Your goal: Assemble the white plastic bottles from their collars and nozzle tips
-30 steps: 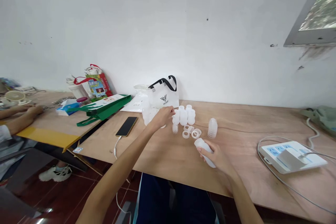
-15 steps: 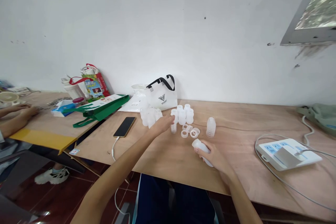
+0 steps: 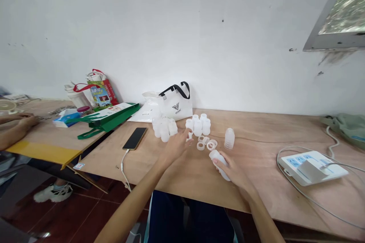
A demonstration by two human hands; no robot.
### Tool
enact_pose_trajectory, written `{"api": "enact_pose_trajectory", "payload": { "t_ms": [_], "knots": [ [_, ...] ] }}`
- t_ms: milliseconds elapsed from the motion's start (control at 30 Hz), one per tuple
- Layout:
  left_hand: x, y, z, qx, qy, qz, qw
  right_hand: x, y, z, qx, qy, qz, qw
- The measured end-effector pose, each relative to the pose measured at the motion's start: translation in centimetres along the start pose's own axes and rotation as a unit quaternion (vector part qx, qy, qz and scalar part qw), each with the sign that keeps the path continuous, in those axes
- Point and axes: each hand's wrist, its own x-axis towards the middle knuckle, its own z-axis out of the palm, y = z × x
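Note:
My right hand (image 3: 234, 171) is closed around a white translucent plastic bottle (image 3: 217, 157) that lies tilted just above the wooden table (image 3: 256, 182). My left hand (image 3: 176, 145) reaches forward, its fingertips pinched on a small clear vial (image 3: 189, 135), mostly hidden by the fingers. Just beyond it lie several clear plastic rings (image 3: 207, 144). A stack of translucent caps (image 3: 229, 138) stands to their right. Two groups of small white bottles stand behind, one group (image 3: 199, 123) in the middle and another group (image 3: 164, 128) further left.
A white tote bag (image 3: 175, 104) leans at the wall. A phone (image 3: 134, 138) on a cable lies left of my arm. A white power strip (image 3: 312, 167) with cables sits at right. A green bag (image 3: 110, 115) and another person's hand (image 3: 21, 123) are on the left table.
My left hand has drawn back from the bottle groups to the small vial near the rings. The right hand keeps hold of its bottle, barely shifted.

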Motion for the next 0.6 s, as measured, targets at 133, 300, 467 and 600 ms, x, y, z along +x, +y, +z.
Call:
{"api": "enact_pose_trajectory", "payload": {
  "t_ms": [133, 300, 467, 600],
  "knots": [
    [-3.9, 1.6, 2.8, -0.185, -0.067, 0.034, 0.98, -0.3, 0.0, 0.4, 0.046, 0.009, -0.018, 0.999],
    [-6.5, 2.6, 4.1, -0.372, -0.098, 0.024, 0.923, -1.2, -1.5, 1.3, 0.01, -0.055, 0.003, 0.998],
    [-6.9, 2.1, 3.7, -0.459, -0.147, 0.021, 0.876, -2.0, -2.1, 2.0, -0.114, -0.083, -0.045, 0.989],
    [-6.7, 1.4, 4.6, -0.462, -0.108, -0.103, 0.874, -1.9, -1.5, 2.9, -0.285, 0.01, -0.202, 0.937]
  ]
}}
